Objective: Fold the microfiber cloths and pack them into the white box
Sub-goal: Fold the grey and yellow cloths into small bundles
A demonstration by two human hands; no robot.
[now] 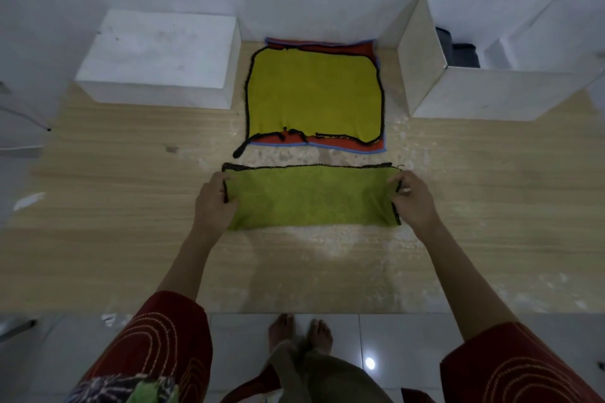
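A: Where's the cloth in work?

B: Green microfiber cloth [311,196] lies flat mid-table [114,190], folded into a long strip. Black trim runs along its 12 o'clock edge and both short ends. The plain folded edge faces 6 o'clock.

A: Hands?

B: Left hand [214,203] is at the strip's 9 o'clock end, fingers curled in and pinching the trimmed edge. Right hand [414,199] is at the 3 o'clock end, thumb and fingers pinching the trim near the far corner. Both forearms come in from 6 o'clock, with red embroidered sleeves [510,370] at the elbows.

A: Remaining stock?

B: There's a stack at 12 o'clock of the strip, with a band of bare table between them. Yellow cloth [314,91] sits on top, spread flat, black-trimmed, with a loose trim tail hanging off its 7 o'clock corner. Red cloth [327,143] lies under it, showing at the 12 and 6 o'clock edges. A blue border runs round the red. Can't tell if that's separate cloth or trim.

A: Boxes?

B: Open white box [458,91] is at 2 o'clock, with dark grey cloths [463,54] inside. Can't tell how many. Closed white box [160,56] is at 10 o'clock, top scuffed. Each sits just beside the stack and apart from the strip.

A: Anything else?

B: Bare feet [301,334] on the white tile floor [393,337] at 6 o'clock, past the table edge.
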